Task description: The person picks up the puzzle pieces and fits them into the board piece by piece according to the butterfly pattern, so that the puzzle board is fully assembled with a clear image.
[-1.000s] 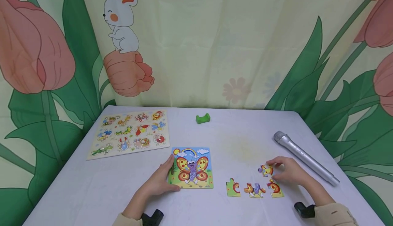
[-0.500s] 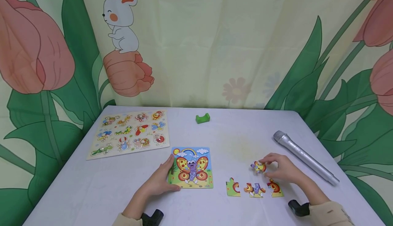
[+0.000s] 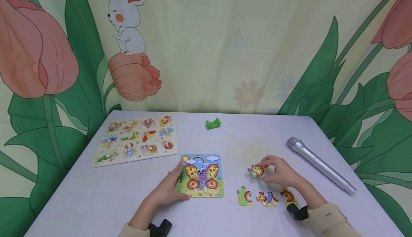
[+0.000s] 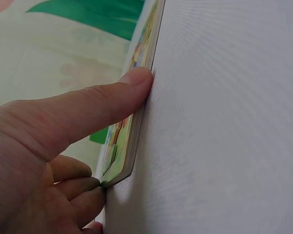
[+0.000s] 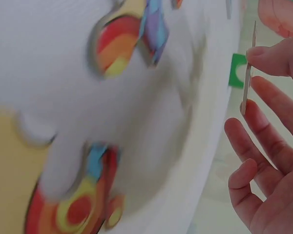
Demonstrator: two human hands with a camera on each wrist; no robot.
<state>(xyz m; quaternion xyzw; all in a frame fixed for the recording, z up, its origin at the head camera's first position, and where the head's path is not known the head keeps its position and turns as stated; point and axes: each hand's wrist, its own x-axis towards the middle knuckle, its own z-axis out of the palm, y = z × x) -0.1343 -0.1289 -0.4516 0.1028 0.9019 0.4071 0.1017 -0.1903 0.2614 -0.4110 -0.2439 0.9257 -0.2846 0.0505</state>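
Note:
A square butterfly picture board (image 3: 200,176) lies flat on the table. My left hand (image 3: 164,190) holds its left side, thumb along the near edge and fingers at the left edge; the left wrist view shows the thumb (image 4: 136,80) against the board's side. My right hand (image 3: 281,172) pinches a yellow and purple puzzle piece (image 3: 257,171) above the table; edge-on, the piece (image 5: 247,73) shows between thumb and fingers in the right wrist view. Below it lie a green piece (image 3: 244,197), a piece with a purple middle (image 3: 267,199) and a red-orange piece (image 3: 288,195), partly covered by the wrist strap.
An insect puzzle board (image 3: 136,140) lies at the back left. A small green block (image 3: 212,124) stands near the table's back edge. On the right, a silver microphone (image 3: 322,165) lies diagonally. A patterned curtain hangs behind the table.
My right hand has moved left with the pinched piece, away from above the red-orange piece and closer to the butterfly board. The left hand has stayed in place.

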